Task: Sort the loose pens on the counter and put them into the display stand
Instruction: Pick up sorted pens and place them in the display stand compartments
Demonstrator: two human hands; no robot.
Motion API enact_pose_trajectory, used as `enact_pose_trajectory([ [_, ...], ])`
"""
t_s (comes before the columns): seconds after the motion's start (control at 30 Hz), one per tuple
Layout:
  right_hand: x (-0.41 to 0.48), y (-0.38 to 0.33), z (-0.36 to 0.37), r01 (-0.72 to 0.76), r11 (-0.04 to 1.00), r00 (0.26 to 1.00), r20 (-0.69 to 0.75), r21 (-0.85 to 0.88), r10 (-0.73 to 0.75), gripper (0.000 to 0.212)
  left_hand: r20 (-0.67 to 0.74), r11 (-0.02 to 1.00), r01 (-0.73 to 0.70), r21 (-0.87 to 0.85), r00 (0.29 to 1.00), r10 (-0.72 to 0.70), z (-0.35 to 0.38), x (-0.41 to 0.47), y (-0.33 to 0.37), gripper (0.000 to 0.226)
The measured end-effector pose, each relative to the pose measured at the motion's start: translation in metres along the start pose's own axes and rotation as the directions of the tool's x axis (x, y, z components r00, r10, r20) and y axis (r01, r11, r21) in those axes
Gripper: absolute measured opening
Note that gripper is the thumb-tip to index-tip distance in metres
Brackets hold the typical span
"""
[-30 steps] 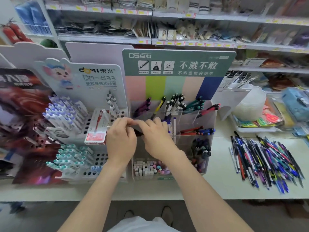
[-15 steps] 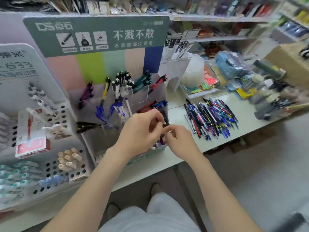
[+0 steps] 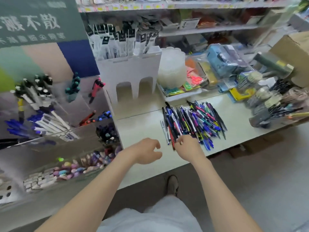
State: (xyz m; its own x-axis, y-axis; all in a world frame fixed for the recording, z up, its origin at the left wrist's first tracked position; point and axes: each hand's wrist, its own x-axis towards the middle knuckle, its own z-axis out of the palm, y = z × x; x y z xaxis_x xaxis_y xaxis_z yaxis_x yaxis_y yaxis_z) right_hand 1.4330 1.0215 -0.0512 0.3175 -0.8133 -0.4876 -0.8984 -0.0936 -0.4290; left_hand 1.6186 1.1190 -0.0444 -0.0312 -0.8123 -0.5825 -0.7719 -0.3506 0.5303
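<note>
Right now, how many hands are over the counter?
2. The left hand hangs loosely curled and empty over the counter; the right hand, fingers curled, is at the near edge of the pile of loose pens. None seem hidden.

Legible text: one sign only.
Green header (image 3: 38, 22) of stand (image 3: 45, 61), at 10 o'clock: large white "不散", preceded by a cropped "溅"; the smaller white line beneath is blurred. Yellow shelf tags (image 3: 115, 8) at 12 o'clock: too small to read.
</note>
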Motion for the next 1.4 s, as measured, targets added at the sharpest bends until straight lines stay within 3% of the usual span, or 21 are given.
enact_pose_trajectory([
  [0.2,0.071,0.067,-0.046,0.137,0.989,0.985,0.119,-0.063,-0.129,0.026,-0.053,0.909,0.352,-0.225,0.927,-0.372,0.034,0.103,0.034,0.062],
  [0.37,0.107,0.081,-0.052,0.279,0.959,0.952,0.148,-0.052,-0.268,0.025,-0.068,0.760,0.468,-0.451,0.831,-0.552,0.052,0.143,0.042,0.069],
  [0.53,0.133,0.063,-0.042,0.353,0.936,0.935,-0.040,-0.014,-0.353,0.036,-0.042,0.658,0.475,-0.584,0.792,-0.609,0.058,0.174,0.042,0.079],
  [0.73,0.142,0.053,-0.026,0.369,0.871,0.929,0.143,-0.324,-0.341,0.035,-0.189,0.712,0.402,-0.576,0.781,-0.595,0.046,0.204,0.045,0.067],
  [0.87,0.139,0.058,-0.008,0.391,0.835,0.920,0.176,-0.388,-0.349,0.034,-0.225,0.728,0.374,-0.575,0.783,-0.580,0.036,0.209,0.041,0.064],
  [1.07,0.140,0.055,0.007,0.414,0.855,0.910,0.173,-0.312,-0.377,0.032,-0.252,0.659,0.326,-0.678,0.739,-0.625,0.027,0.221,0.030,0.026],
  [1.2,0.134,0.054,0.022,0.439,0.848,0.898,0.118,-0.296,-0.424,0.043,-0.254,0.642,0.318,-0.697,0.729,-0.636,0.032,0.221,0.028,0.054],
  [1.33,0.124,0.052,0.035,0.522,0.824,0.852,0.089,-0.221,-0.516,0.044,-0.195,0.537,0.436,-0.722,0.617,-0.762,0.034,0.213,0.032,0.072],
  [1.4,0.120,0.055,0.045,0.559,0.816,0.829,0.097,-0.143,-0.551,0.049,-0.197,0.540,0.476,-0.694,0.596,-0.778,0.035,0.210,0.032,0.078],
])
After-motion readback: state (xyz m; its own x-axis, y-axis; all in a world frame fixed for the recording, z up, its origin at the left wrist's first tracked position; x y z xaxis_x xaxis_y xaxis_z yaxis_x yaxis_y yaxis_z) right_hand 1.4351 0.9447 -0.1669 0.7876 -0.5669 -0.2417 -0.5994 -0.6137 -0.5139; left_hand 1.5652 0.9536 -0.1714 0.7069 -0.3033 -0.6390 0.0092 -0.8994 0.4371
